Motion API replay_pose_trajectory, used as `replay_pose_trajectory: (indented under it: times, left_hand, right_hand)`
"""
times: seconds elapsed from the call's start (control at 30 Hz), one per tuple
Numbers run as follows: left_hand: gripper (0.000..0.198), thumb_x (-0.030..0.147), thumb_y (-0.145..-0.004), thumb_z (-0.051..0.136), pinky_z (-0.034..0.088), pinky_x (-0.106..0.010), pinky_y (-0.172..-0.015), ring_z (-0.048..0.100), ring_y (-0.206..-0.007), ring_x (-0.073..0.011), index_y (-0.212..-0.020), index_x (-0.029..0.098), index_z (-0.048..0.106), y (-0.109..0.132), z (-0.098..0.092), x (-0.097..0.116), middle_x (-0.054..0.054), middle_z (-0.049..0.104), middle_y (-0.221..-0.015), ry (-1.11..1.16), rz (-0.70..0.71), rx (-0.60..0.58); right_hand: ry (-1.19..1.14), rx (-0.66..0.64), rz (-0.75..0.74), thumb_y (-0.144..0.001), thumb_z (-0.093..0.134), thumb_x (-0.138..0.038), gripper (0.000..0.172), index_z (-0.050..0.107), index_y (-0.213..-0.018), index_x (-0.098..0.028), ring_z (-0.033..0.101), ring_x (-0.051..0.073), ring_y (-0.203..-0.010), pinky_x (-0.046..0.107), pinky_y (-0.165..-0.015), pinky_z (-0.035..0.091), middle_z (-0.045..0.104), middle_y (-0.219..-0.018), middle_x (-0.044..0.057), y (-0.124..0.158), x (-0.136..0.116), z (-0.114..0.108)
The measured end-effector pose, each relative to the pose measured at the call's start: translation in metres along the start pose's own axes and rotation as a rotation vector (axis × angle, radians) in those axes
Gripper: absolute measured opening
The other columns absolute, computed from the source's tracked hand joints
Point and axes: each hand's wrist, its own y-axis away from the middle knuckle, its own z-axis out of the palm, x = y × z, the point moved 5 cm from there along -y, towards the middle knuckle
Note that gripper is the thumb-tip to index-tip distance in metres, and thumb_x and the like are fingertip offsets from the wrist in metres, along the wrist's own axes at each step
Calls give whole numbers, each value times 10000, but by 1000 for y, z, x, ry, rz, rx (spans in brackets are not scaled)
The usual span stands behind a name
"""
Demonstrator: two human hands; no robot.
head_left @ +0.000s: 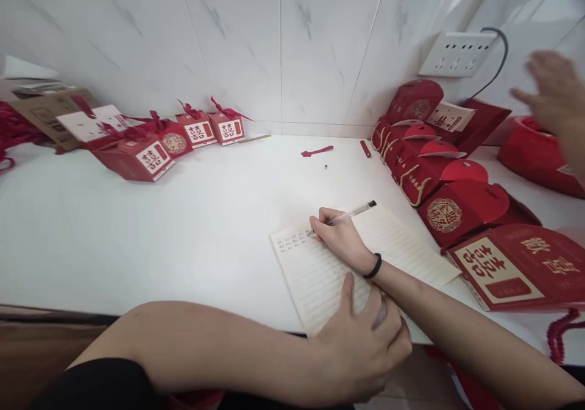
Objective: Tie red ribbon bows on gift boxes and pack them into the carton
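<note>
head view: right of the frame's centre, the right hand (340, 236) is pinching a pen (353, 212) over a lined notebook (313, 285); the left hand (363, 343) is spreading bent fingers across its lower edge.

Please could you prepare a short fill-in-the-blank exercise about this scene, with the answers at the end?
1. The right hand, over the lined paper, holds a ____.
2. The wristband on that arm is ____.
3. The boxes at the picture's right are mainly ____.
4. The tabletop is ____.

Missing words: pen; black; red; white.
</note>
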Motion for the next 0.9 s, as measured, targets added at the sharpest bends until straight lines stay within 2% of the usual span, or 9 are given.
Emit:
replay_pose_trajectory:
  times: [0.17, 0.27, 0.5, 0.7, 0.9]
  left_hand:
    - [347, 266, -883, 416, 421, -544, -875, 506, -1129, -342, -1172, 166, 578, 12, 7, 1, -112, 590, -1182, -50, -50, 246]
    - [303, 252, -873, 464, 427, -528, -892, 526, -1116, -318, -1137, 196, 602, 15, 12, 1, -81, 614, -1158, -13, -96, 326]
    - [251, 253, -875, 500, 462, -499, -891, 568, -1070, -283, -1090, 220, 627, 14, 12, 1, -45, 642, -1111, -1, -139, 394]
    - [272, 251, -888, 487, 458, -502, -907, 552, -1095, -291, -1129, 211, 606, 14, 13, 2, -55, 625, -1143, 0, -115, 347]
    - [240, 257, -875, 509, 471, -486, -904, 561, -1070, -271, -1073, 221, 638, 14, 12, 2, -38, 643, -1111, 22, -179, 404]
  right_hand:
    - [73, -17, -21, -753, 491, -217, 306, 311, -507, -188, 311, 74, -435, 203, -427, 250, 360, -432, -69, 3, 0, -2]
    - [106, -23, -11, -765, 478, -219, 309, 309, -507, -190, 303, 74, -432, 212, -427, 242, 339, -443, -68, 4, 0, -2]
    - [175, -9, 16, -783, 489, -237, 327, 294, -523, -193, 272, 77, -442, 215, -422, 233, 297, -461, -66, 6, -1, -5]
    - [187, -8, 5, -752, 480, -214, 317, 269, -518, -192, 249, 74, -446, 215, -423, 225, 256, -476, -64, 7, -2, -5]
    - [221, 33, -6, -748, 479, -222, 311, 272, -518, -189, 249, 78, -464, 211, -427, 226, 250, -483, -59, 6, -2, -6]
